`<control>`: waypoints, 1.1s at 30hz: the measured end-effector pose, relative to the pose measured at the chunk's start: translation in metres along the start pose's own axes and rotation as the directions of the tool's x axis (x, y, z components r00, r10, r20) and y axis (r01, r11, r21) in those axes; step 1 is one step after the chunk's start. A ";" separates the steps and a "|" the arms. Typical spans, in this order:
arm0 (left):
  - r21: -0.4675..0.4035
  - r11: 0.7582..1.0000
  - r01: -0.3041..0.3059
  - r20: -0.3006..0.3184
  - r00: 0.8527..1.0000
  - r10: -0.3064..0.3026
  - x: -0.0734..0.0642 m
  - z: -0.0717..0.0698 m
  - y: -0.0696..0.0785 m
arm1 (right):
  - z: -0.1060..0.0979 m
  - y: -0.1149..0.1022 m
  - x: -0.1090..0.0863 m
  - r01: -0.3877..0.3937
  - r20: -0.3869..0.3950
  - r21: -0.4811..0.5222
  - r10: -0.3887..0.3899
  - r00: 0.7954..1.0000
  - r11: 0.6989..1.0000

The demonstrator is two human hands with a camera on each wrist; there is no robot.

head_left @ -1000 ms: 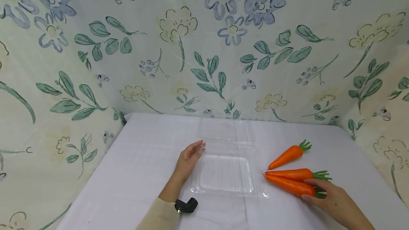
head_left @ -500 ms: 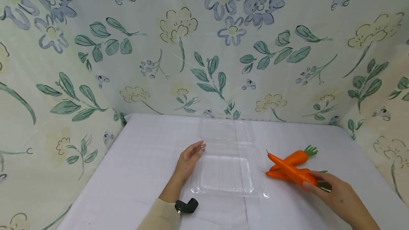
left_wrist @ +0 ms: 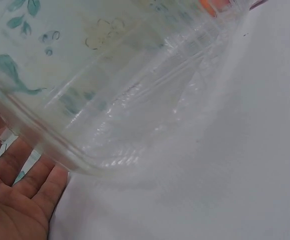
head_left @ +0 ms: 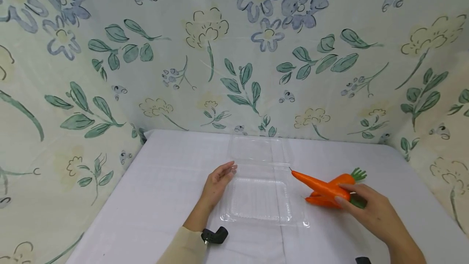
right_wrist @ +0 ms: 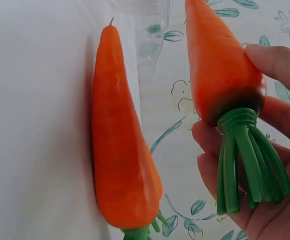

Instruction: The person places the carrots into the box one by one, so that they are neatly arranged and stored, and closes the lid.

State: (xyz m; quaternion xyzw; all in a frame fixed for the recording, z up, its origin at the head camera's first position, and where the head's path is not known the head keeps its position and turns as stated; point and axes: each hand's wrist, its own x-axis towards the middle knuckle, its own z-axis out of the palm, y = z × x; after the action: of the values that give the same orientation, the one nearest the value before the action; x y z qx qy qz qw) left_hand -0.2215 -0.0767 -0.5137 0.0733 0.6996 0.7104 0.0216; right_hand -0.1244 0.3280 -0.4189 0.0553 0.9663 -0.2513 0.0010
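Head view: your right hand (head_left: 375, 207) has thumb and fingers round the thick end of an orange carrot (head_left: 311, 183), tip angled towards the clear plastic container (head_left: 260, 201). It's above two others, a far carrot (head_left: 342, 179) and a near carrot (head_left: 318, 202), right of the container on the white desk (head_left: 176, 162). Container's unfolded, lid (head_left: 258, 150) at the back. Your left hand (head_left: 215, 182) is at its left edge, fingers loosely extended, gripping nothing.

Left wrist view: your fingers relaxed, slightly apart, beside the container wall; contact unclear.

Right wrist view: held carrot off the desk, green stalks towards your palm, apart from the other carrots.
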 end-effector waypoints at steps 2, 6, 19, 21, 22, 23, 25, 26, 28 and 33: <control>0.003 1.000 -0.001 -0.001 1.000 0.001 0.000 0.000 0.000 | 0.002 -0.004 0.000 0.030 -0.021 0.008 -0.030 0.999 1.000; 0.000 1.000 -0.006 0.000 1.000 0.006 0.000 0.001 0.001 | 0.004 -0.011 0.002 0.071 -0.040 0.020 -0.070 0.997 0.997; 0.005 1.000 0.004 0.000 1.000 -0.004 -0.001 0.002 0.003 | 0.015 -0.039 0.009 0.217 -0.045 0.032 -0.215 0.976 0.976; 0.006 1.000 0.004 -0.003 1.000 -0.003 -0.001 0.002 0.003 | 0.018 -0.045 0.011 0.212 -0.033 0.039 -0.211 0.977 0.976; 0.008 1.000 0.003 -0.003 1.000 -0.003 -0.001 0.002 0.003 | 0.019 -0.047 0.011 0.209 -0.025 0.045 -0.208 0.978 0.977; 0.011 1.000 0.003 -0.003 1.000 -0.003 -0.001 0.002 0.003 | 0.020 -0.049 0.012 0.205 -0.017 0.054 -0.205 0.979 0.977; 0.017 1.000 0.005 -0.002 1.000 -0.005 -0.001 0.002 0.003 | 0.022 -0.054 0.013 0.198 -0.001 0.071 -0.199 0.980 0.978; 0.018 1.000 0.008 -0.003 1.000 -0.008 -0.001 0.002 0.003 | 0.023 -0.056 0.013 0.197 0.007 0.074 -0.198 0.980 0.978; 0.024 1.000 0.008 -0.001 1.000 -0.008 -0.001 0.001 0.002 | 0.026 -0.059 0.014 0.200 0.015 0.080 -0.202 0.979 0.976; 0.038 0.999 0.020 0.003 1.000 -0.020 0.000 0.001 0.002 | 0.033 -0.067 0.015 0.217 0.028 0.092 -0.220 0.975 0.972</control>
State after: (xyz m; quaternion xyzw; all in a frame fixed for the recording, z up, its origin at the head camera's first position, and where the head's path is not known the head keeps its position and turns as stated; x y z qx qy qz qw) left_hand -0.2212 -0.0759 -0.5115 0.0679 0.7136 0.6967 0.0285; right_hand -0.1470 0.2557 -0.4154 -0.0563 0.9543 -0.2934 -0.0105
